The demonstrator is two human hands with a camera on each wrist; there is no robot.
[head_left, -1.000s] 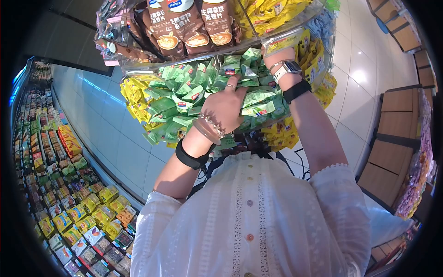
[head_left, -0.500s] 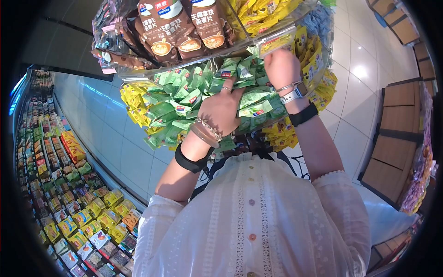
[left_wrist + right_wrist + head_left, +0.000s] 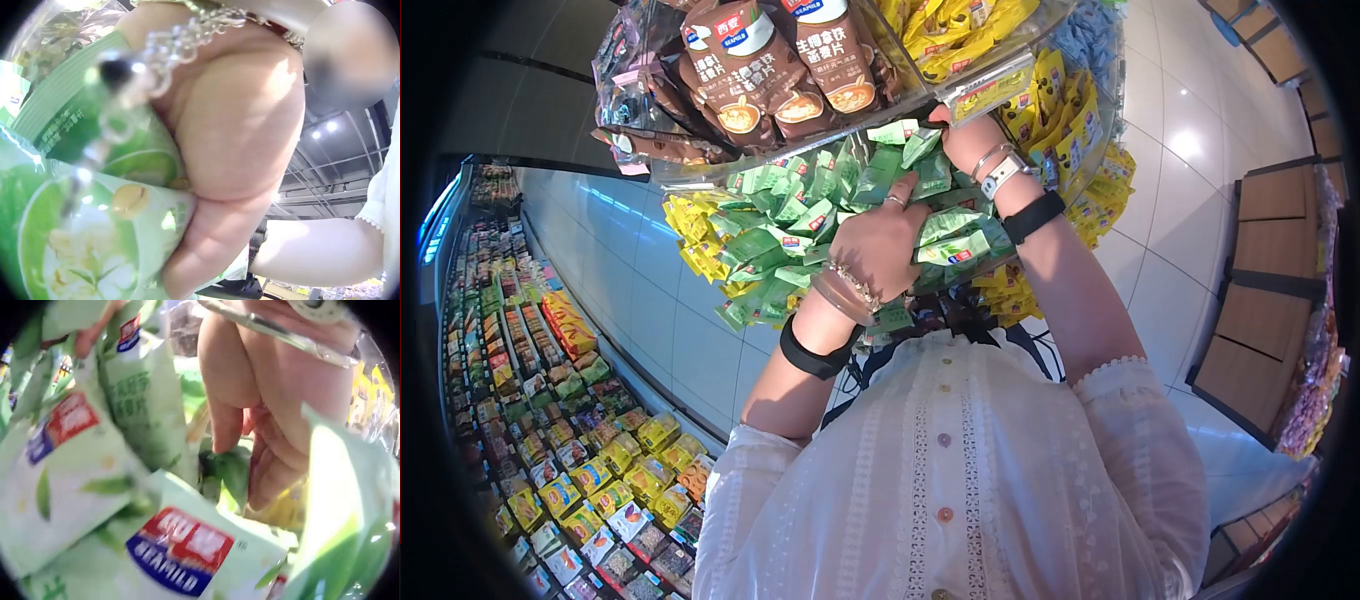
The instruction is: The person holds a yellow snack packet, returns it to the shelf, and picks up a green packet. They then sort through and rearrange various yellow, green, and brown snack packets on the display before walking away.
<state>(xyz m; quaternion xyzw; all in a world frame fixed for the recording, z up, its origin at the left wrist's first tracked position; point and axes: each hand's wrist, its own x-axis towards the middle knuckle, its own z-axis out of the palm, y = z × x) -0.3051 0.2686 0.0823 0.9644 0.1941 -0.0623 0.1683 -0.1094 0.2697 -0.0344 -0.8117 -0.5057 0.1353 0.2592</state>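
Note:
Many small green snack packets fill a clear display bin, standing upright and leaning on each other. Among them lies my left hand, index finger stretched forward onto a packet; its other fingertips are hidden. In the left wrist view, the left thumb lies against a green packet. My right hand reaches down at the bin's back right, just below a yellow label holder. In the right wrist view, the right hand's fingers pinch a green packet between thumb and fingertips.
Brown oatmeal bags stand in the tier above, beside yellow packets. More yellow packets hang at the bin's left. A long shelf of packaged goods runs along the left; wooden cabinets stand at the right.
My right hand lifted back from the label holder, then moved left and down among the green packets. The left hand has stayed nearly in place.

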